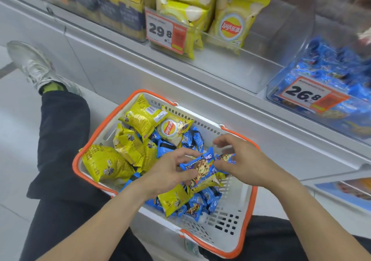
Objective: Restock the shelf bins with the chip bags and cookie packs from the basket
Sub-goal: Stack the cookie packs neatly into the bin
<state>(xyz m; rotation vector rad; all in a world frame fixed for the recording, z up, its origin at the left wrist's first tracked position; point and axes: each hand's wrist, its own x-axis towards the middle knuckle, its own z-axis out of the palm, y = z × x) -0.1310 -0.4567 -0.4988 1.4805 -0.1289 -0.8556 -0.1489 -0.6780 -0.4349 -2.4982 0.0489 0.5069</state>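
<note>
Left hand (170,172) is gripping a blue cookie pack (197,165) over the basket (230,228); right hand (239,160) is pinching a second pack (225,158) beside it; yellow chip bags (120,150) are lying left of both hands; clear shelf bins (281,46) are sitting above them.

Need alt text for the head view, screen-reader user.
Both hands, left hand and right hand, grip blue cookie packs over a white, orange-rimmed basket of yellow chip bags, below clear shelf bins.
</note>
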